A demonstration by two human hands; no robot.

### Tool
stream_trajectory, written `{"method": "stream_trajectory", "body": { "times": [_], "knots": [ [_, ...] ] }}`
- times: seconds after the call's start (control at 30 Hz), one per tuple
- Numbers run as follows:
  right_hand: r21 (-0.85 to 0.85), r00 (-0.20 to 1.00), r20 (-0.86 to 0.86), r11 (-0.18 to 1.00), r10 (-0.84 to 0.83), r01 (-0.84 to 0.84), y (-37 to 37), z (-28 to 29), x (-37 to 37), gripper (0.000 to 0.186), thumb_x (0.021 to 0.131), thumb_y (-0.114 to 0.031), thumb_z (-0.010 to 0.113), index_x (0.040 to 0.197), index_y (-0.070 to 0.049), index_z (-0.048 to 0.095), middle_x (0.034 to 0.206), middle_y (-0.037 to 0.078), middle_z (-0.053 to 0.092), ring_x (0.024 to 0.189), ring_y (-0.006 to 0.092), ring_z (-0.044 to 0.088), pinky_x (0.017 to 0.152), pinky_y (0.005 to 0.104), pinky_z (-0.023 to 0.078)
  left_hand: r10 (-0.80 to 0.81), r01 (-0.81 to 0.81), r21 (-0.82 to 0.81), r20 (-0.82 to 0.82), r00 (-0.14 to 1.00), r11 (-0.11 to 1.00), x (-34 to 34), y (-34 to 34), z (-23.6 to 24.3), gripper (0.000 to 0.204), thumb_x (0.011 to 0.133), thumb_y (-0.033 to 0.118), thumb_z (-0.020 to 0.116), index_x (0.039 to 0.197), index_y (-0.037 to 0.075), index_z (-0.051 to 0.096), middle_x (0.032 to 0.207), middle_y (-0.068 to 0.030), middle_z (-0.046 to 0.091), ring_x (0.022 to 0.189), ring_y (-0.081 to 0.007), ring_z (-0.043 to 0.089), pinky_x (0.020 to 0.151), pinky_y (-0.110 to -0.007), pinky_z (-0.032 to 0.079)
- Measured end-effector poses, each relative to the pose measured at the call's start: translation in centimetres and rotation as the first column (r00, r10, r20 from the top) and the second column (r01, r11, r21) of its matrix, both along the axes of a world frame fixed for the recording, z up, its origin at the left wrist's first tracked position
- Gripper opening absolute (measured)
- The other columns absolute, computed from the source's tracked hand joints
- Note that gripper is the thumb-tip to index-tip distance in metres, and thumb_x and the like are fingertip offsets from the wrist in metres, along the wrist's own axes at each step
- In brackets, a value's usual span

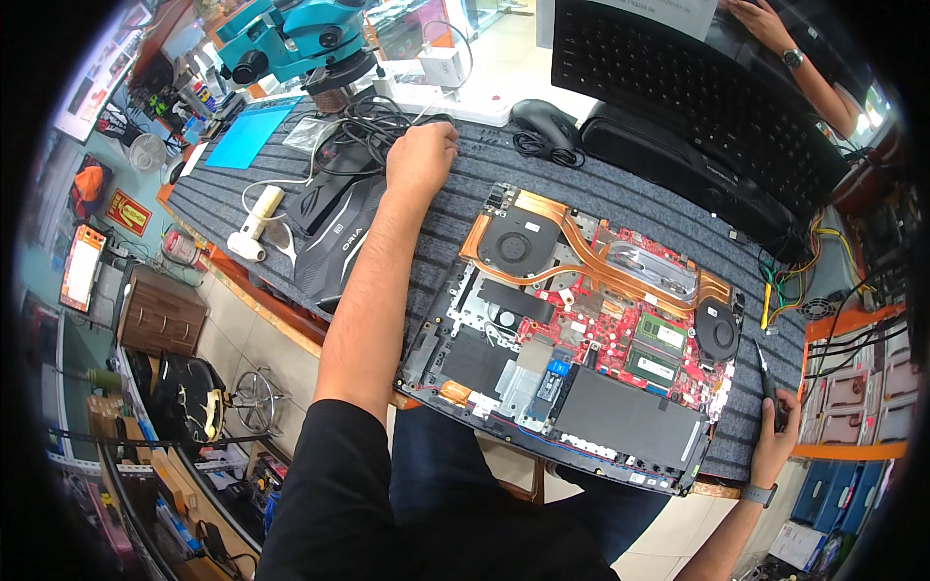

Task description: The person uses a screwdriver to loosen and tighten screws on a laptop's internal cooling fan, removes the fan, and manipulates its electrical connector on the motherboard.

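Note:
An opened laptop (581, 339) lies on the ribbed grey mat, its insides facing up. Copper heat pipes (572, 257) run between a left fan (520, 242) and a right fan (718, 329), over a red circuit board (601, 315). Toward me sits the dark battery (630, 416). My left hand (421, 157) is past the laptop's far left corner, beside black cables, fingers curled together; what they pinch, if anything, is hidden. Right of the laptop, my right hand (775, 431) is closed round a slim black-handled screwdriver (766, 376), its silver shaft pointing away from me.
Left of my left forearm lie a black box (339, 242) and a white-handled tool (257, 223). Behind stand a teal microscope (295, 39), black cables (363, 131) and a mouse (544, 126). A dark panel with keys (688, 92) rises at back right; another person's arm (809, 73) shows there.

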State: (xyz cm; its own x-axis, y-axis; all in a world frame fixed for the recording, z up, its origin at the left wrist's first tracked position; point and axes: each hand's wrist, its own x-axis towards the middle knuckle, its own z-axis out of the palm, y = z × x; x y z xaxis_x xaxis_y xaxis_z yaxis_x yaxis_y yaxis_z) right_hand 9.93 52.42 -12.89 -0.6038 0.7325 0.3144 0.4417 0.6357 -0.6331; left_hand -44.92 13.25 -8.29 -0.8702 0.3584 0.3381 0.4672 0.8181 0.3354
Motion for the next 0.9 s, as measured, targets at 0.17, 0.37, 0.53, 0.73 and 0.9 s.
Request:
{"method": "stream_trajectory", "body": {
  "times": [0.17, 0.37, 0.53, 0.73, 0.9],
  "knots": [
    [0.002, 1.000, -0.007, 1.000, 0.000, 0.000, -0.3, 0.4, -0.1, 0.023, 0.104, -0.014, 0.069, 0.122, 0.000, 0.064, 0.115, 0.006, 0.066, 0.108, 0.0170, 0.058, 0.100, 0.0303, 0.044, -0.056, 0.049, 0.062, 0.109, 0.992, 0.997, -0.2, -0.1, -0.1, 0.031, 0.090, 0.010, 0.073, 0.120, 0.005, 0.076, 0.107, -0.0081, 0.082, 0.085, -0.0202, 0.079, 0.078, -0.034, 0.061],
    [-0.019, 1.000, -0.019, 1.000, 0.007, -0.007, -0.3, -0.1, -0.1, 0.022, 0.104, -0.013, 0.069, 0.121, 0.000, 0.065, 0.116, 0.006, 0.066, 0.108, 0.0172, 0.058, 0.101, 0.0305, 0.044, -0.086, 0.023, 0.238, 0.260, 0.962, 0.971, -1.0, -2.3, 0.3, 0.030, 0.093, 0.004, 0.071, 0.123, 0.001, 0.074, 0.108, -0.0094, 0.082, 0.079, -0.0178, 0.077, 0.075, -0.032, 0.061],
    [-0.017, 1.000, -0.003, 1.000, -0.005, 0.005, -0.6, 0.4, 0.4, 0.023, 0.105, -0.014, 0.069, 0.123, 0.000, 0.065, 0.118, 0.007, 0.067, 0.110, 0.0181, 0.059, 0.102, 0.0311, 0.045, -0.093, 0.059, 0.148, 0.233, 0.968, 0.987, -1.8, -2.1, 0.0, 0.033, 0.091, 0.008, 0.075, 0.123, 0.000, 0.075, 0.109, -0.0120, 0.082, 0.081, -0.0169, 0.077, 0.074, -0.033, 0.061],
    [0.115, 0.996, -0.086, 0.993, -0.018, 0.028, -1.9, 1.1, -1.8, 0.029, 0.100, -0.015, 0.073, 0.126, -0.003, 0.066, 0.126, 0.009, 0.068, 0.117, 0.0249, 0.064, 0.101, 0.0376, 0.049, -0.152, 0.148, 0.056, 0.071, 0.986, 0.987, -2.9, -3.2, -1.0, 0.039, 0.090, 0.029, 0.080, 0.121, 0.004, 0.077, 0.114, -0.0182, 0.079, 0.109, -0.0316, 0.076, 0.095, -0.042, 0.058],
    [0.221, 0.977, -0.023, 0.954, 0.211, -0.201, -5.0, 7.8, -7.3, 0.022, 0.094, -0.014, 0.077, 0.112, -0.002, 0.074, 0.113, 0.013, 0.072, 0.108, 0.0291, 0.068, 0.094, 0.0388, 0.052, -0.147, 0.134, 0.106, 0.127, 0.981, 0.985, -3.6, -2.7, -1.7, 0.040, 0.097, 0.032, 0.076, 0.123, 0.001, 0.075, 0.110, -0.0189, 0.080, 0.102, -0.0284, 0.078, 0.088, -0.037, 0.058]
  ]
}}
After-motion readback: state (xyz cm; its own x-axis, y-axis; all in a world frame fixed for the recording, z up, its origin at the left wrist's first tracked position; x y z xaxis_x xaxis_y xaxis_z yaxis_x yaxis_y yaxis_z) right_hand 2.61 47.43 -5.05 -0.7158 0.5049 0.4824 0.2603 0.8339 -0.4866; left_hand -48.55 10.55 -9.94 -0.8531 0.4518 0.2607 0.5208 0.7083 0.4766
